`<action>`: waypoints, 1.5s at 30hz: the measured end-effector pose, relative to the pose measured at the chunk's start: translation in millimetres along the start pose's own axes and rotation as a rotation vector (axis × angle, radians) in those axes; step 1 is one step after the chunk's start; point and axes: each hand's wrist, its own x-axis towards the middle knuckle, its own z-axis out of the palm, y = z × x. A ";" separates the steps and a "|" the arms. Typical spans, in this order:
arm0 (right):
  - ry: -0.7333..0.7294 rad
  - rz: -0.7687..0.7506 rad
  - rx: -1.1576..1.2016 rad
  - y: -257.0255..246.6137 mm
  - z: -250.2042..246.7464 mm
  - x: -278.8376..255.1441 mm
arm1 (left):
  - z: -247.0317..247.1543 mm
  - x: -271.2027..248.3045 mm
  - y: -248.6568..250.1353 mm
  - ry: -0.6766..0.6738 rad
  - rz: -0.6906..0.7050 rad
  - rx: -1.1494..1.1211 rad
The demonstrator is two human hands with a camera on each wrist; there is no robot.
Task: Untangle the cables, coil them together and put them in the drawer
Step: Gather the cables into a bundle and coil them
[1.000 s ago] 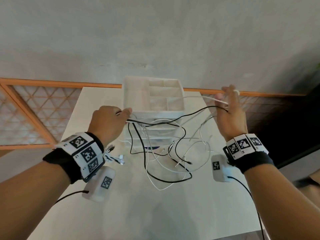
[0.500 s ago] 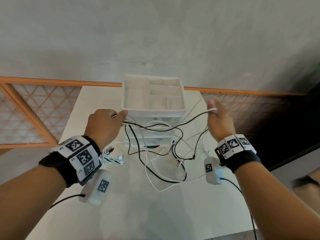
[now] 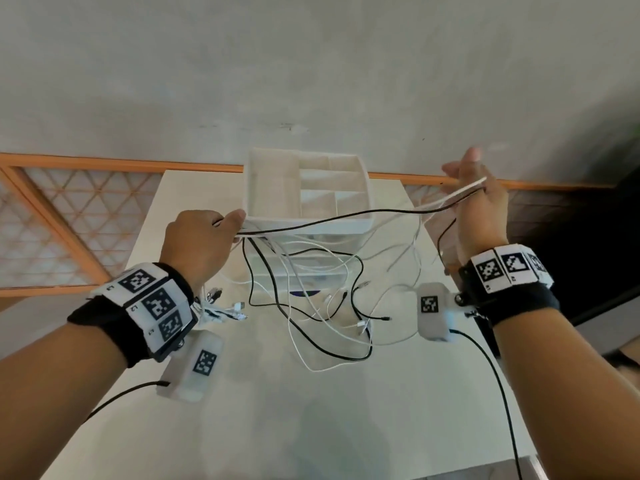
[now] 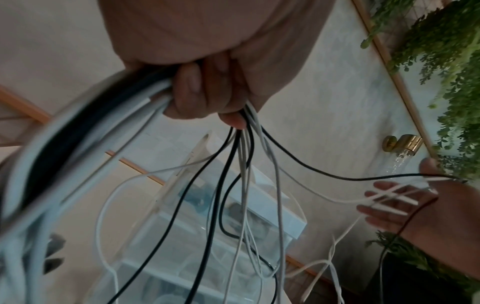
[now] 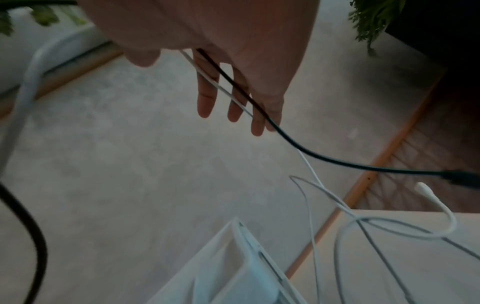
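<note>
A tangle of black and white cables (image 3: pixel 329 306) hangs from my hands onto the white table (image 3: pixel 311 410), in front of the white drawer unit (image 3: pixel 367 192). My left hand (image 3: pixel 204 237) grips a bundle of the cables (image 4: pixel 241 164) in its fist (image 4: pixel 207 92), just left of the unit's front. My right hand (image 3: pixel 478 202) is raised to the right with its fingers straight (image 5: pixel 233 82). A black cable (image 5: pixel 337 162) and a white cable (image 5: pixel 311 170) lie across its palm. The black cable (image 3: pixel 346 220) stretches between the two hands.
The unit has a divided open tray on top and translucent drawers (image 3: pixel 311 271) below, shut. Loose connector ends (image 3: pixel 225 310) lie by my left wrist. An orange lattice railing (image 3: pixel 52 220) runs behind the table. The table's right edge (image 3: pixel 433 244) is below my right hand.
My right hand has gone up and to the right, drawing the black and white cables out further. The left hand has kept its grip and barely moved.
</note>
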 end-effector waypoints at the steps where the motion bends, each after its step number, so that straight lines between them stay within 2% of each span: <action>1: 0.004 -0.023 0.043 -4.9 1.3 -0.6 | 1.0 -1.1 0.2 -0.025 -0.001 0.009; 4: 0.010 -0.134 0.195 -10.0 4.5 -4.5 | 5.0 -6.5 2.6 -0.087 -0.019 0.057; 7: 0.013 -0.437 0.004 -11.5 5.7 -11.3 | 9.0 -8.3 0.4 -0.112 -0.059 0.083; 8: -0.020 -0.475 -0.094 -7.3 7.5 -13.3 | 9.4 -8.1 -1.1 -0.106 -0.062 0.077; 10: -0.127 -0.436 -0.318 11.2 8.4 -19.3 | 8.4 -6.5 -3.7 -0.074 -0.047 0.053; 12: -0.169 -0.391 -0.471 36.6 4.0 -25.8 | 4.8 -4.7 -5.3 -0.030 -0.026 0.031; 14: -0.112 -0.425 -0.467 42.7 -1.7 -27.7 | 2.3 -1.7 -8.5 0.002 -0.011 0.025; 17: 0.021 -0.555 -0.404 23.8 -7.9 -21.6 | 4.4 -1.8 -10.8 -0.008 -0.008 0.032; 20: -0.015 -0.583 -0.512 31.9 -5.9 -27.5 | 7.6 -7.5 -4.1 -0.023 0.009 -0.017; 21: -0.078 -0.517 -0.607 46.1 -5.0 -33.0 | 7.8 -8.2 -2.7 -0.016 0.013 -0.055; 22: -0.184 -0.384 -0.701 61.0 -4.9 -40.2 | 6.8 -8.2 -2.0 -0.001 0.018 -0.100; 23: -0.350 -0.193 -0.804 75.4 -5.2 -48.9 | 5.2 -7.2 -2.2 0.018 0.020 -0.147; 25: -0.835 0.144 -1.078 93.6 -7.5 -64.8 | 1.7 -2.9 -2.6 0.052 0.024 -0.249; 26: -1.044 0.253 -1.170 95.2 -8.1 -70.5 | 0.0 -0.9 -2.0 0.061 0.025 -0.299; 27: -1.155 0.298 -1.196 91.4 -6.7 -72.9 | -1.4 0.8 -0.4 0.059 0.026 -0.334; 28: -1.163 0.260 -1.168 82.7 -2.9 -72.5 | -2.7 1.8 2.0 0.049 0.032 -0.352; 31: -0.856 -0.093 -0.960 39.6 17.1 -63.3 | -4.2 0.9 10.6 -0.024 0.079 -0.340; 33: -0.710 -0.274 -0.693 0.5 35.7 -64.8 | -3.2 -2.7 19.7 -0.085 0.127 -0.327; 36: -0.685 -0.414 -0.350 -36.5 73.7 -82.2 | -1.2 -9.7 34.9 -0.167 0.187 -0.318; 38: -0.675 -0.446 -0.268 -36.5 94.3 -93.4 | -1.4 -12.5 40.2 -0.192 0.207 -0.306; 40: -0.658 -0.410 -0.250 -20.0 103.3 -95.0 | -4.3 -13.6 38.9 -0.191 0.215 -0.299; 42: -0.757 -0.309 -0.340 0.5 100.6 -91.3 | -8.6 -15.3 33.9 -0.188 0.208 -0.297; 45: -0.956 -0.140 -0.641 43.9 89.2 -87.5 | -16.1 -15.4 29.7 -0.156 0.192 -0.327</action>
